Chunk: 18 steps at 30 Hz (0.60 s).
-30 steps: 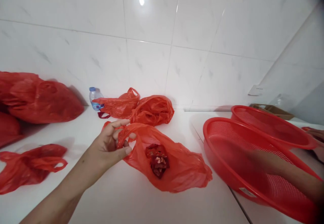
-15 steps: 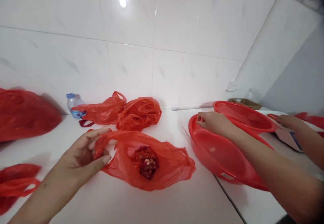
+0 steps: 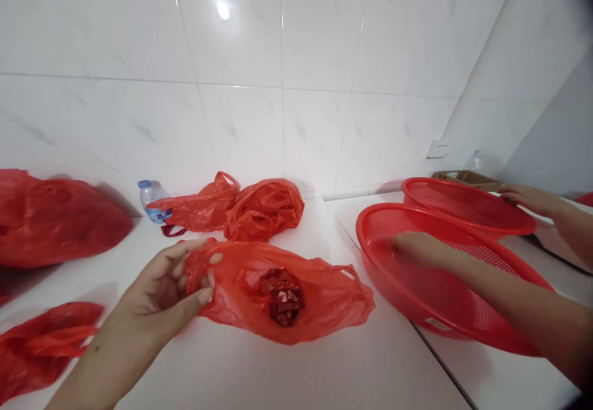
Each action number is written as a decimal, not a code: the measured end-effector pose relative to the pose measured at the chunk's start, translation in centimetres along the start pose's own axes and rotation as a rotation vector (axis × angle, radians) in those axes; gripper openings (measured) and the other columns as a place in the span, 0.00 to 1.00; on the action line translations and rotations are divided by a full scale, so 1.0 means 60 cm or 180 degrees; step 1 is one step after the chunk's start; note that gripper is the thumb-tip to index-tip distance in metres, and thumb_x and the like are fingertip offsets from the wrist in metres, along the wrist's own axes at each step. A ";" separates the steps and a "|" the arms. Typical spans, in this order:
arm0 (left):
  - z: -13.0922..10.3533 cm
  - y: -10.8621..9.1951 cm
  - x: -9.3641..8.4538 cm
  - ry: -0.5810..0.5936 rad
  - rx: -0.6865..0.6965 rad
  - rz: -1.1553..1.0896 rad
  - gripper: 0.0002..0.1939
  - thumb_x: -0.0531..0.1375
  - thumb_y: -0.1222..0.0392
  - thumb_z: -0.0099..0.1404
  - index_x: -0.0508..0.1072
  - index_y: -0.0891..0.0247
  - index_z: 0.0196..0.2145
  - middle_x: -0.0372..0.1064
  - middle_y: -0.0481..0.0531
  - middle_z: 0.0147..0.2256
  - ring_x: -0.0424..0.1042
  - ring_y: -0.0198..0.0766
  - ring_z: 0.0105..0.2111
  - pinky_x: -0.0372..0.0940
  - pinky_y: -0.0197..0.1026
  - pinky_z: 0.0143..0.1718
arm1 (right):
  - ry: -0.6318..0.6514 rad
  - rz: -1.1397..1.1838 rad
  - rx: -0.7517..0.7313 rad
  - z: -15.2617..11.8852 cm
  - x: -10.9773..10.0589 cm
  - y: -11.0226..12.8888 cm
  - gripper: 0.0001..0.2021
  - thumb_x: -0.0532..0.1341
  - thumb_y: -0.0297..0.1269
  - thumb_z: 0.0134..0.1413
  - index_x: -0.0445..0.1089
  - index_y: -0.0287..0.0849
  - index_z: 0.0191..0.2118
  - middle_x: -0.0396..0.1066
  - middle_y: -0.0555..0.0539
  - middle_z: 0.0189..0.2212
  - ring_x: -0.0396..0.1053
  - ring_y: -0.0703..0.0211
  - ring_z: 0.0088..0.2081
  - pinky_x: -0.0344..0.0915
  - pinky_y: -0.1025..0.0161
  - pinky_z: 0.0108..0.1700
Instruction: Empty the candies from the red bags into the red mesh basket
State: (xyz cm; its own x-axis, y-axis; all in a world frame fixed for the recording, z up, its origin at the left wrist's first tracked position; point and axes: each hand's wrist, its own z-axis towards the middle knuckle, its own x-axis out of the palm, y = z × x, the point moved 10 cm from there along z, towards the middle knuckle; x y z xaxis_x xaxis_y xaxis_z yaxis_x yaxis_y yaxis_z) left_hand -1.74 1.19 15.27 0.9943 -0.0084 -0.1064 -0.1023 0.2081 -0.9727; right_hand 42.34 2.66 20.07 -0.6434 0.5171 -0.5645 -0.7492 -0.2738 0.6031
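My left hand pinches the left side of a red plastic bag between thumb and fingers. The bag's mouth gapes towards me on the white table. Inside it lie a few dark red packets with pale floral print; their exact number is hard to make out. On the right, my right hand is down inside a red plastic basket with perforated sides. Its fingers are blurred and turned away, so their grip is hidden. Whatever lies under them in the basket is not visible.
Crumpled red bags and a water bottle stand by the tiled wall. More red bags lie on the left. Behind my basket is a second red basket, with another person's hand beside it and a cardboard box beyond.
My right hand has gone from the near basket's left rim down into the basket. My left hand keeps its hold on the bag. The other person's hand has moved up beside the far basket.
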 end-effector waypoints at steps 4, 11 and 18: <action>0.002 -0.005 0.010 0.0113 0.0148 -0.0032 0.27 0.67 0.58 0.53 0.66 0.51 0.50 0.70 0.50 0.42 0.70 0.36 0.38 0.70 0.32 0.36 | 0.0343 -0.0857 -0.0825 -0.027 0.054 0.107 0.04 0.60 0.32 0.53 0.72 0.44 0.33 0.70 0.53 0.27 0.61 0.67 0.25 0.55 0.69 0.26; -0.002 -0.012 0.025 0.0224 0.0159 0.0112 0.27 0.65 0.58 0.57 0.63 0.50 0.52 0.67 0.50 0.44 0.68 0.37 0.40 0.69 0.33 0.37 | 0.0695 -0.1099 -0.3144 -0.185 0.152 0.327 0.10 0.51 0.27 0.57 0.65 0.43 0.43 0.69 0.49 0.31 0.65 0.60 0.29 0.62 0.63 0.30; -0.015 -0.011 0.002 0.0160 0.0125 0.0296 0.27 0.64 0.57 0.57 0.63 0.51 0.53 0.67 0.51 0.43 0.68 0.38 0.37 0.69 0.35 0.34 | 0.1152 -0.1284 -0.3000 -0.237 0.237 0.247 0.14 0.53 0.26 0.56 0.64 0.42 0.47 0.65 0.41 0.49 0.64 0.48 0.49 0.66 0.52 0.45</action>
State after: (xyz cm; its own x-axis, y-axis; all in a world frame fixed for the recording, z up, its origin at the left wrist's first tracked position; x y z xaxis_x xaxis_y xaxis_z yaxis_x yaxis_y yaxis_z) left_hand -1.56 0.21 15.70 0.9777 -0.0362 -0.2070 -0.1918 0.2485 -0.9494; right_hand 19.85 -5.58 12.97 -0.2152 0.4811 -0.8499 -0.6360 -0.7294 -0.2518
